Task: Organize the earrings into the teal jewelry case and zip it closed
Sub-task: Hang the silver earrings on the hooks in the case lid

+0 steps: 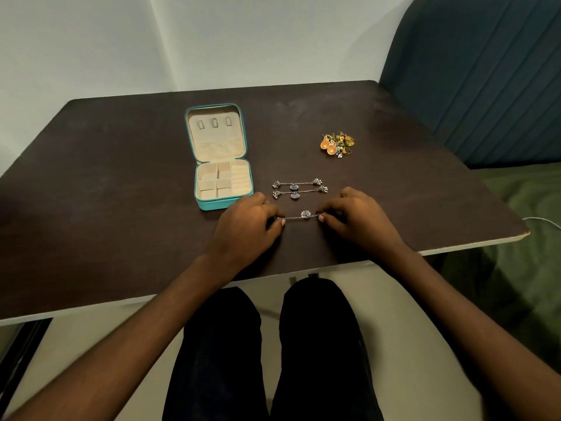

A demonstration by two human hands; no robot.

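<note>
The teal jewelry case (198, 194) lies open on the dark table, its beige compartments bare and its lid laid back. Right of it, two silver chain earrings (299, 187) with flower charms lie side by side in rows. A third silver chain earring (305, 214) is stretched between my hands just in front of them. My left hand (247, 229) pinches its left end and my right hand (356, 221) pinches its right end. A heap of orange, yellow and green earrings (337, 143) sits farther back on the right.
The dark table (121, 208) has a white edge running across the front and right. A teal padded chair back (485, 71) stands at the far right, with green bedding (531, 238) below it. My legs in dark trousers are under the table's front edge.
</note>
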